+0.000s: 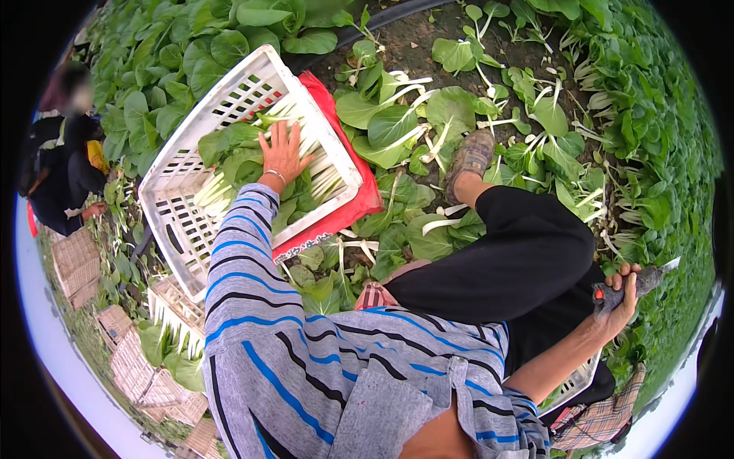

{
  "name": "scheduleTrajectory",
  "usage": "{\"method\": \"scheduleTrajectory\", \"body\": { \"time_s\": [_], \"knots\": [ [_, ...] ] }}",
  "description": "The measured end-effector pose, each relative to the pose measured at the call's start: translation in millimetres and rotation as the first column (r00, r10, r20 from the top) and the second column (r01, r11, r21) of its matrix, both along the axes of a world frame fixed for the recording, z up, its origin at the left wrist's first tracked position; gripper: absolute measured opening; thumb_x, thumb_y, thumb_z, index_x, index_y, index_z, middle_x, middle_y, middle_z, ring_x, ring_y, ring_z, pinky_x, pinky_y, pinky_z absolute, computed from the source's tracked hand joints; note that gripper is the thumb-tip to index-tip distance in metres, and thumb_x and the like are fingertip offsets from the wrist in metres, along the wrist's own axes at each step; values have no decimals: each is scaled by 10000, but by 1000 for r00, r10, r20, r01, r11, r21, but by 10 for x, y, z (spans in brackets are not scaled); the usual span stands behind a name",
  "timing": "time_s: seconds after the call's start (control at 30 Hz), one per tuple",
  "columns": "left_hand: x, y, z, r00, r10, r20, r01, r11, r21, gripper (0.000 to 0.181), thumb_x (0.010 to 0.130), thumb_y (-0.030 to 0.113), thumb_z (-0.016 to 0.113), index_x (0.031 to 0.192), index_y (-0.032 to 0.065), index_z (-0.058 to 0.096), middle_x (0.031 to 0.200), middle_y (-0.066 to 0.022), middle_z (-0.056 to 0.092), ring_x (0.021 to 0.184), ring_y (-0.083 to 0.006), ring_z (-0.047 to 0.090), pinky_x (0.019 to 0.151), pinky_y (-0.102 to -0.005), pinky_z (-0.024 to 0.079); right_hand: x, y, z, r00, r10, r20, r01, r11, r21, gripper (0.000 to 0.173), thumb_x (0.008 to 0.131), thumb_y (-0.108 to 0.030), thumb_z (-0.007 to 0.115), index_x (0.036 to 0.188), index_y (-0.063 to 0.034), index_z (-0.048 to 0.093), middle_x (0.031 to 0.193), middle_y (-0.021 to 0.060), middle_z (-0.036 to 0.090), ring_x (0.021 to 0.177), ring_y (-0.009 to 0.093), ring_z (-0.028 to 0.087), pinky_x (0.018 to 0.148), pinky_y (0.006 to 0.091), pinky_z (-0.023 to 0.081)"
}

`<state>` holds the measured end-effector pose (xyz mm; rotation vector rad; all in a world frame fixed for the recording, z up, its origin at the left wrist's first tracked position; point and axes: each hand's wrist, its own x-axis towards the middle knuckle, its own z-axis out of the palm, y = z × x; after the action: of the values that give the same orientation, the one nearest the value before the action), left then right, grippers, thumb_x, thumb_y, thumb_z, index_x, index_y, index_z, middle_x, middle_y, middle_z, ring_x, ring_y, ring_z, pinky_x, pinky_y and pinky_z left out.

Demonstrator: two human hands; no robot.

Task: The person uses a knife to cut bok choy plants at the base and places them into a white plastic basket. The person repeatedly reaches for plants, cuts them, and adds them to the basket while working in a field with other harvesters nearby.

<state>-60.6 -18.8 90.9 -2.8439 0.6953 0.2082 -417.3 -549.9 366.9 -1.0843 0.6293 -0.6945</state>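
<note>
My left hand (284, 152) lies palm down with its fingers spread on leafy greens with pale stems (238, 155), probably bok choy, inside a white plastic crate (330, 129). The stems point both ways in the crate, and part of its floor shows bare. At the far right, my right hand (624, 290) grips a knife by a handle wrapped in dark grey cloth (648, 281); its short blade (670, 264) points up and outward. Red plastic sheeting (358, 178) shows beneath and beside the crate.
Cut plants and loose leaves (390, 123) litter the soil around my shoe (473, 160). Dense growing greens (654, 143) stand right and upper left. A second crate of greens (175, 304) and several others are lower left. A co-worker (66, 155) crouches at the left edge. Plaid fabric (605, 413) lies lower right.
</note>
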Motion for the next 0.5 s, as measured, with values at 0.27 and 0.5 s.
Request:
{"method": "scheduleTrajectory", "body": {
  "time_s": [0.27,0.5],
  "knots": [
    [-20,-84,-365,997,36,70,-31,998,-61,981,723,573,664,1444,93,202,1466,-232,204,1352,-389,206,1047,-651,112,-23,98,106,996,-91,20,91,996,4,245,863,-43,594,1088,-5,506,915,111,526,630,121,499,611,270,436],
    [-149,-359,220,990,48,-131,-51,999,-15,977,691,558,703,1413,62,270,1430,-207,292,1319,-331,280,1054,-526,233,-420,321,564,962,-235,141,251,962,-110,290,820,-37,634,1080,7,512,896,116,532,618,124,492,592,263,428]
  ]
}}
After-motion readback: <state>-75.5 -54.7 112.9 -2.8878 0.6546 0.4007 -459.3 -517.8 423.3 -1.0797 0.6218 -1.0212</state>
